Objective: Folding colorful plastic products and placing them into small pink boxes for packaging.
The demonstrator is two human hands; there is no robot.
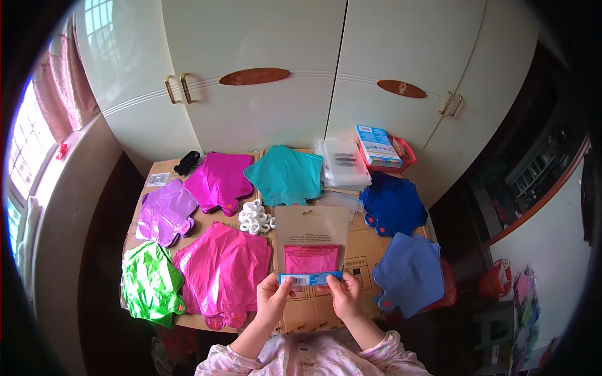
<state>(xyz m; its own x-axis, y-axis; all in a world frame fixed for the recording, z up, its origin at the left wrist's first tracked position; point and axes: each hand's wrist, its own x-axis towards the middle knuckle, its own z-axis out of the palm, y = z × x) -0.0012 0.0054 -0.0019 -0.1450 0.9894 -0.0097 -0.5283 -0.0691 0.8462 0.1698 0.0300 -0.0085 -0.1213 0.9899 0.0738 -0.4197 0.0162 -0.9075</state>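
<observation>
Both hands hold a flat brown hanging package (311, 229) upright above the near middle of the table. A folded pink foil piece (312, 258) shows in its lower half, above a blue strip with a barcode. My left hand (274, 297) pinches the lower left corner, thumb in front. At the lower right corner my right hand (345, 295) grips the same way. The fingers behind the package are mostly hidden. Left of it lie a pile of pink foil balloons (227, 269), uninflated, and a cluster of white rings (254, 217).
Foil piles in green (150, 279), lilac (164, 212), magenta (219, 180), teal (285, 175), dark blue (395, 202) and grey-blue (411, 274) ring the cardboard-covered table. Clear plastic bags (343, 166) lie beside a red basket (407, 153) at the back right. Behind stand white cabinets (251, 37).
</observation>
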